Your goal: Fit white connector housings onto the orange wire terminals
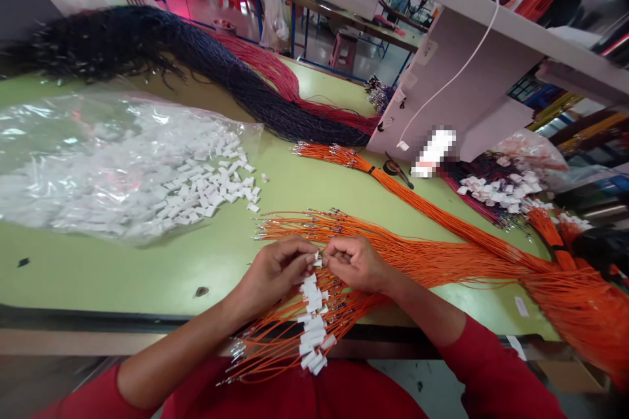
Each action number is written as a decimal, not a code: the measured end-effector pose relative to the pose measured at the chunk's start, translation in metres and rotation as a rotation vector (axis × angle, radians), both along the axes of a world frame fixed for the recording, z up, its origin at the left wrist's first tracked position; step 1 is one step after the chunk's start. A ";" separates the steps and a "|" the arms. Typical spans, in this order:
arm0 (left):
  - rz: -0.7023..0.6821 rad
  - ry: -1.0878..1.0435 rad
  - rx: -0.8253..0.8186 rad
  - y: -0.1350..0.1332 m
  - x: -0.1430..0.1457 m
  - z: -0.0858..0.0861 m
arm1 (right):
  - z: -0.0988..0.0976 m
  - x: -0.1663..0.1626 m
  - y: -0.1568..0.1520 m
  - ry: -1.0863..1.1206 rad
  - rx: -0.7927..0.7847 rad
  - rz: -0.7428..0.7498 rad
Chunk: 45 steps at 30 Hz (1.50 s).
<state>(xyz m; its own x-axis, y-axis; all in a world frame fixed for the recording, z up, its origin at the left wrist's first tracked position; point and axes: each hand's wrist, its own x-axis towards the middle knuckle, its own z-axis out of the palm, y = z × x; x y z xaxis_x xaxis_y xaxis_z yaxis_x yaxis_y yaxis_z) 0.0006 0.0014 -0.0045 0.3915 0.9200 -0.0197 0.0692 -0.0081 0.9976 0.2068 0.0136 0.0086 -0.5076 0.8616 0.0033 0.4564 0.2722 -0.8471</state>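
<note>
My left hand (281,268) pinches a small white plastic connector (317,262) between thumb and fingers. Just right of it, my right hand (354,263) has its fingers closed by the connector's edge; the wire end they seem to grip is mostly hidden. Under and around both hands spread loose orange wires (393,249) with metal terminals at their ends. Below my hands, a row of white connectors (313,330) sits on orange wires and hangs over the table's front edge.
A clear plastic bag (98,170) spills many white connectors on the left. Bundles of dark blue wires (236,72) and red wires (275,65) lie at the back. A tied orange bundle (422,203) runs to the right. A grey panel (457,72) stands behind the table (147,268).
</note>
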 end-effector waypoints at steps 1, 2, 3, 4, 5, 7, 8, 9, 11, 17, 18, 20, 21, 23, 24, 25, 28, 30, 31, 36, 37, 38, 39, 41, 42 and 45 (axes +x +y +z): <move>-0.003 0.038 0.115 -0.001 0.000 0.001 | 0.001 0.000 0.000 -0.013 0.023 0.006; -0.006 0.072 0.208 -0.001 0.001 0.002 | 0.003 -0.001 -0.001 -0.026 0.042 0.011; -0.004 0.101 0.269 -0.002 0.001 0.002 | 0.005 -0.001 -0.001 -0.037 0.055 0.015; 0.005 0.123 0.297 -0.002 0.001 0.002 | 0.007 -0.001 -0.001 -0.047 0.061 0.017; 0.022 0.137 0.301 -0.003 0.001 0.002 | 0.009 0.000 -0.002 -0.058 0.063 0.016; 0.045 0.152 0.281 -0.004 0.001 0.000 | 0.011 0.000 -0.003 -0.076 0.072 0.009; 0.051 0.150 0.274 -0.004 0.001 -0.001 | 0.010 0.000 -0.004 -0.077 0.083 0.006; 0.052 0.143 0.273 -0.004 0.001 -0.002 | 0.008 0.000 -0.005 -0.072 0.100 0.003; 0.044 0.128 0.291 -0.005 0.001 -0.004 | 0.004 -0.002 -0.007 -0.050 0.140 -0.005; -0.017 0.195 0.374 -0.012 -0.003 0.000 | 0.008 0.001 -0.003 -0.050 0.115 0.039; -0.049 0.232 0.413 -0.015 -0.005 0.001 | 0.011 0.004 0.000 -0.045 0.134 0.035; -0.116 0.298 0.482 -0.022 -0.008 0.004 | 0.013 0.008 0.006 -0.084 0.229 -0.016; -0.141 0.319 0.501 -0.024 -0.010 0.005 | 0.012 0.009 0.008 -0.136 0.291 -0.043; -0.160 0.335 0.510 -0.027 -0.014 0.007 | 0.007 0.010 0.011 -0.260 0.401 -0.052; -0.151 0.344 0.514 -0.026 -0.016 0.009 | 0.003 0.010 0.011 -0.301 0.444 -0.032; -0.121 0.360 0.535 -0.024 -0.019 0.009 | 0.000 0.009 0.010 -0.324 0.481 -0.003; -0.003 0.463 0.674 -0.012 -0.027 0.009 | -0.009 0.008 0.007 -0.334 0.571 0.060; 0.020 0.546 0.761 -0.003 -0.031 0.007 | -0.011 0.009 0.004 -0.350 0.616 0.080; 0.008 0.582 0.784 0.000 -0.031 0.005 | -0.011 0.010 0.003 -0.358 0.627 0.096; -0.078 0.672 0.819 0.004 -0.030 -0.001 | -0.003 0.014 0.001 -0.301 0.526 0.210; -0.082 0.675 0.820 0.003 -0.030 -0.001 | -0.001 0.013 0.002 -0.273 0.481 0.209; -0.084 0.676 0.820 0.003 -0.029 -0.001 | 0.001 0.012 0.003 -0.246 0.437 0.191; -0.085 0.674 0.819 0.002 -0.029 0.000 | 0.002 0.011 0.004 -0.223 0.404 0.156; -0.093 0.663 0.825 0.002 -0.029 0.001 | 0.004 0.008 0.009 -0.198 0.384 0.054; -0.095 0.654 0.831 0.002 -0.028 0.002 | 0.005 0.006 0.012 -0.205 0.398 0.014; -0.087 0.611 0.846 0.002 -0.028 0.002 | 0.003 0.001 0.021 -0.295 0.479 0.001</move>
